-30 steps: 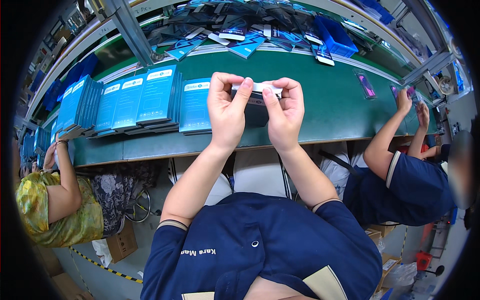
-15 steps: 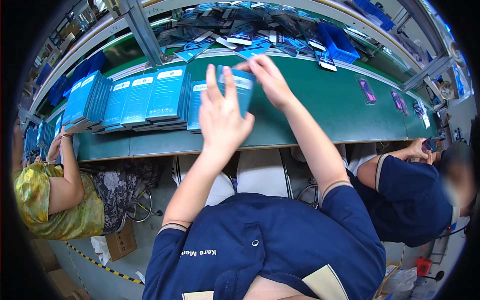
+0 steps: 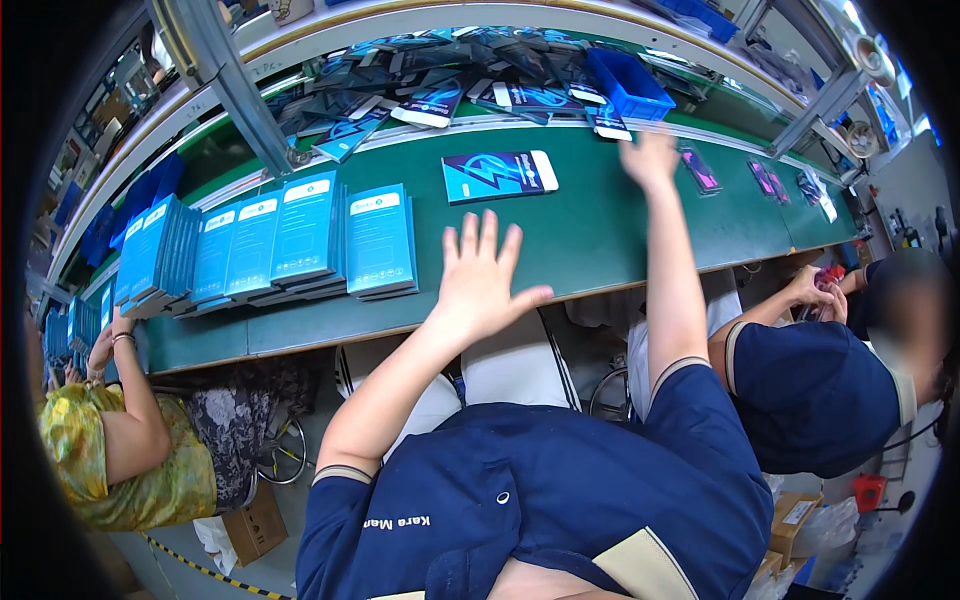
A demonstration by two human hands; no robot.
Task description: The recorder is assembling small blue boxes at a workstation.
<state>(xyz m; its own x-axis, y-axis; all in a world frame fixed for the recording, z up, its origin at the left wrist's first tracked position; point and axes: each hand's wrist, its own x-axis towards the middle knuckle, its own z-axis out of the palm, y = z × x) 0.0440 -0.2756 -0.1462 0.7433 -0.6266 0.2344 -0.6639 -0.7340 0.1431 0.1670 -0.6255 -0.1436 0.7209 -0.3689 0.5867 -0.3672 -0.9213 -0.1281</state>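
Observation:
My left hand (image 3: pixel 480 284) is over the green table, its fingers spread wide and nothing held. Just beyond its fingertips a flat blue and dark purple box (image 3: pixel 495 177) with a white end lies on the tabletop. Out to the right, my right hand (image 3: pixel 652 160) is blurred by motion, so its finger state is unclear. It is nearest a flat box (image 3: pixel 607 121) at the rear edge and a small pink and clear package (image 3: pixel 700 170). Left of my left hand stand stacks of light blue boxes (image 3: pixel 380 240), white labels up.
A heap of flat dark and blue boxes (image 3: pixel 440 75) covers the belt behind the table, beside a blue bin (image 3: pixel 635 88). More pink packages (image 3: pixel 768 182) lie farther right. A metal post (image 3: pixel 235 105) rises behind the stacks. Co-workers sit at left and right.
My hands have parted, the right one moving right. The blue box between them is no longer held; one blue box now tops the nearest stack, and another flat box lies on the table.

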